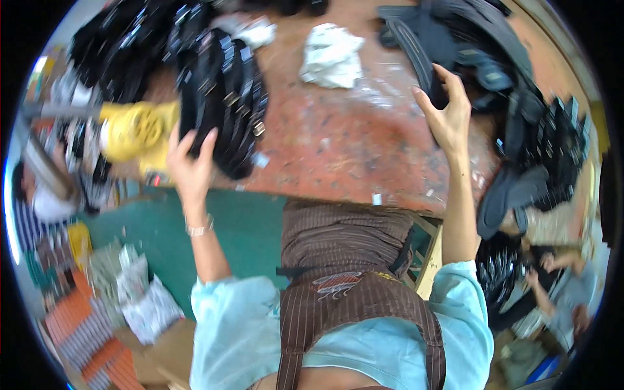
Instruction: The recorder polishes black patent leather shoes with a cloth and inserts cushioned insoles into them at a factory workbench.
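A bundle of black straps with metal buckles (224,97) lies at the left of the worktable, like sandal uppers. My left hand (189,162) is at the near end of this bundle, thumb and fingers around a black strap there; motion blurs the exact grip. At the right, my right hand (450,110) holds a long black shoe sole (416,55) between thumb and fingers, its upper end tilted to the left. Behind that sole lies a pile of more black soles (484,71).
More glossy black straps (123,49) are heaped at the far left. Crumpled white paper (331,55) lies on the worn reddish worktable (318,143). A yellow machine part (136,133) stands beside the table's left end. Loose soles (510,195) rest near the right edge. Other people sit nearby.
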{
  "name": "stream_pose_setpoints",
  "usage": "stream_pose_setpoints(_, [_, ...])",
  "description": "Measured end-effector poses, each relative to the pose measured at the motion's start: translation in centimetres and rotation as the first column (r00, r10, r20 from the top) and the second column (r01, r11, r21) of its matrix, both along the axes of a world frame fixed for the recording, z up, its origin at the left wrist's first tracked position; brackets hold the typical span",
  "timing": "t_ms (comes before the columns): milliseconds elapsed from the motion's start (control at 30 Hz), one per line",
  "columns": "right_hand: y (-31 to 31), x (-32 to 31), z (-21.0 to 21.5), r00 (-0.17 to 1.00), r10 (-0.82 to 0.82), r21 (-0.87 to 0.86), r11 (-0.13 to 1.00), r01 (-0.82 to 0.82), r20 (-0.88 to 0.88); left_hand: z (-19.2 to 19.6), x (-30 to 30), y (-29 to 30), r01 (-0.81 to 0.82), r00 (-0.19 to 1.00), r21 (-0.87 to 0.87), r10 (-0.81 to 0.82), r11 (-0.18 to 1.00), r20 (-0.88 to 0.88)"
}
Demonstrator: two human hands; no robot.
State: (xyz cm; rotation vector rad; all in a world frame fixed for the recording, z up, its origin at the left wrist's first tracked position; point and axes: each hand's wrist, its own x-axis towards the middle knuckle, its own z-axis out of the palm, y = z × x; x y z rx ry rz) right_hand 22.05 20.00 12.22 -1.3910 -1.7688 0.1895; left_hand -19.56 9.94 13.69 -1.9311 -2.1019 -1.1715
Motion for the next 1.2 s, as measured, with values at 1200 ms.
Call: stream_pose_setpoints(1200, [-10.1,0.6,4.9,0.786,0.602,-0.438,0.75,-0.496,0.141,-3.4,12.9,-1.6,0.55,0.799,-0.054,-0.544,0.833,-0.255])
